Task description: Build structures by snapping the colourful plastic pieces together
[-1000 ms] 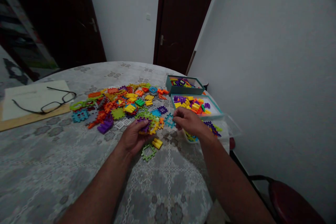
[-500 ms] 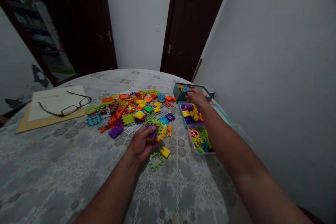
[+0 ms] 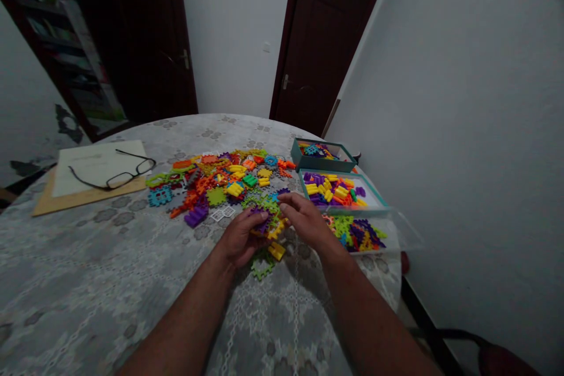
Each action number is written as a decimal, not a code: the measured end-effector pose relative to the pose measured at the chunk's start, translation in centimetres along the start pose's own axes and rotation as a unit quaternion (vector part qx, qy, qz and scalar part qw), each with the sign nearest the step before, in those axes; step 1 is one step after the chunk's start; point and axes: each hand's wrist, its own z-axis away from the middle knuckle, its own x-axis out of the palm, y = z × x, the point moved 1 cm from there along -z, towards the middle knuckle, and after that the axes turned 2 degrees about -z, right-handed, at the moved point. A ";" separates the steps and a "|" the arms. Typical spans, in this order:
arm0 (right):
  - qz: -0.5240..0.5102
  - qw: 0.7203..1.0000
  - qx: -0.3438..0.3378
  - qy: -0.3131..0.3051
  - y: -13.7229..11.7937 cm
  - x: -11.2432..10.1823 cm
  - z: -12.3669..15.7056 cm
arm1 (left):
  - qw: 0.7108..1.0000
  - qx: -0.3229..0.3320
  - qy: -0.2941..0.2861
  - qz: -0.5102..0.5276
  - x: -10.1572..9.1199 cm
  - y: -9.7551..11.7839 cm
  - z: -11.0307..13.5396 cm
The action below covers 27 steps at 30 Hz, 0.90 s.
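Observation:
My left hand (image 3: 244, 238) is closed around a small group of interlocking plastic pieces, a purple toothed piece (image 3: 261, 222) among them with yellow beneath it. Close to its right side is my right hand (image 3: 306, 220), its thumb and index finger slightly apart and bent toward a yellow piece (image 3: 277, 229). I see nothing held in the right hand, though its other fingers are partly hidden. Below the hands, a yellow block (image 3: 277, 251) and a light green toothed frame (image 3: 263, 266) lie on the tablecloth (image 3: 145, 299). Just beyond is a mixed heap of building pieces (image 3: 215, 197).
To the right stand a dark green box (image 3: 304, 161), a teal-rimmed tray (image 3: 376, 197) of blocks and a clear container (image 3: 408, 229) with toothed pieces near the table edge. Glasses (image 3: 118, 179) rest on papers (image 3: 66, 164) at the left.
My right hand has come back from over the green box, toward me and left, beside the left hand. My left hand stays nearly in place, holding its pieces.

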 end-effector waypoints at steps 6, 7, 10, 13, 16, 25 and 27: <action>-0.027 0.999 0.001 0.042 1.7 0.5 0.8 | 1.000 -0.019 -0.021 -0.005 0.4 0.0 0.5; -0.028 0.998 0.004 0.052 1.8 0.4 0.9 | 0.999 -0.021 -0.025 -0.009 0.5 -0.1 0.5; -0.044 0.995 0.017 0.088 2.1 0.3 0.9 | 0.999 -0.023 -0.038 -0.019 0.6 -0.4 0.4; -0.064 0.991 0.024 0.117 2.3 0.3 0.9 | 0.998 -0.018 -0.054 -0.021 0.5 -0.8 0.2; -0.078 0.987 0.028 0.135 2.3 0.3 0.9 | 0.998 -0.017 -0.061 -0.025 0.4 -1.1 0.1; -0.070 0.993 0.040 0.088 2.1 -0.1 1.1 | 0.997 -0.022 -0.063 -0.047 0.3 -0.9 0.1; -0.048 0.996 0.037 0.058 1.9 -0.3 1.1 | 0.997 -0.018 -0.053 -0.051 0.3 -0.9 0.1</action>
